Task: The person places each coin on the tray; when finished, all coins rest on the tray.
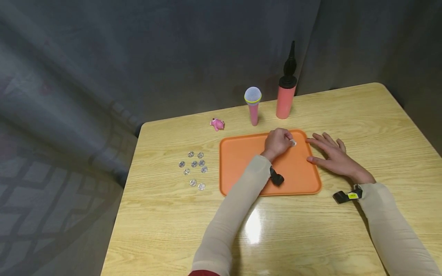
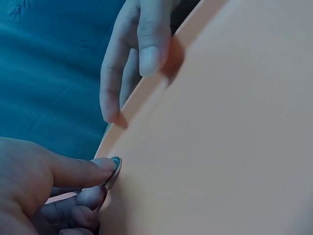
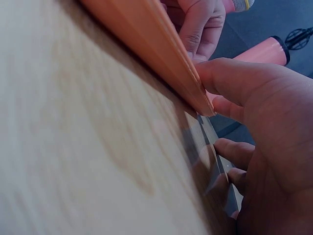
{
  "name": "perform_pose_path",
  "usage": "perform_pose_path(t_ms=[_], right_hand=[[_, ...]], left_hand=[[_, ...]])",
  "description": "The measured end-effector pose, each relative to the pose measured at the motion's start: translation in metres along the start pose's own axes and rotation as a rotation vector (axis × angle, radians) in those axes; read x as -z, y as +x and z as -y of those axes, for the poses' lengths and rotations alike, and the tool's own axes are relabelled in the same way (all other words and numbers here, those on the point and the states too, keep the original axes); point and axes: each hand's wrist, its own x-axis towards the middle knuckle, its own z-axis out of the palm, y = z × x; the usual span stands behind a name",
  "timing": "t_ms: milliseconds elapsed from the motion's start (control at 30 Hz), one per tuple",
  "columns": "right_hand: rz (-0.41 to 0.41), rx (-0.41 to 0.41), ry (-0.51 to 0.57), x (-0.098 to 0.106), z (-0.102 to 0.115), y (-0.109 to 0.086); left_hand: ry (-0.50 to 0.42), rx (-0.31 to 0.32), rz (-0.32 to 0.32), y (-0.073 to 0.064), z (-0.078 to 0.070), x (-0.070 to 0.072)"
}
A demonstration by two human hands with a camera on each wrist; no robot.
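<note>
My left hand [image 1: 277, 142] reaches across the orange tray [image 1: 238, 165] to its far right corner. Its thumb and fingers pinch a small, shiny round clear gem [image 1: 293, 143]. In the left wrist view the gem [image 2: 116, 165] is tilted on edge close over the tray floor. At the tray's right rim is my right hand [image 1: 333, 157], its fingers spread and relaxed, the thumb and index fingertips right at the edge. The right wrist view shows the other fingers of that hand [image 3: 279, 127] down beside the tray, over the wooden table.
Several similar gems [image 1: 194, 164] lie scattered on the table [image 1: 165, 218] left of the tray. Behind the tray are a pink toy animal [image 1: 217, 124], a standing toy microphone [image 1: 253, 107] and an upright pink and black hand pump [image 1: 286, 96]. Grey curtain [image 1: 207, 57] hangs behind the table.
</note>
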Motion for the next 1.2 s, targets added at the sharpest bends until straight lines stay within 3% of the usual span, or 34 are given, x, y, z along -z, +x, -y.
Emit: perform_pose_path(t_ms=[267, 400, 900, 1200], right_hand=[[-0.007, 0.01, -0.001, -0.001, 0.0, 0.001], [-0.005, 0.009, -0.004, -0.001, -0.001, 0.001], [-0.003, 0.017, 0.002, -0.001, -0.002, -0.001], [-0.003, 0.018, 0.011, 0.0, -0.001, 0.0]], left_hand=[[0.072, -0.041, 0.011, -0.002, 0.001, 0.002], [0.058, -0.049, 0.019, -0.002, 0.003, 0.003], [-0.135, -0.142, -0.003, -0.009, 0.01, 0.024], [-0.343, -0.174, -0.034, -0.022, 0.027, 0.048]])
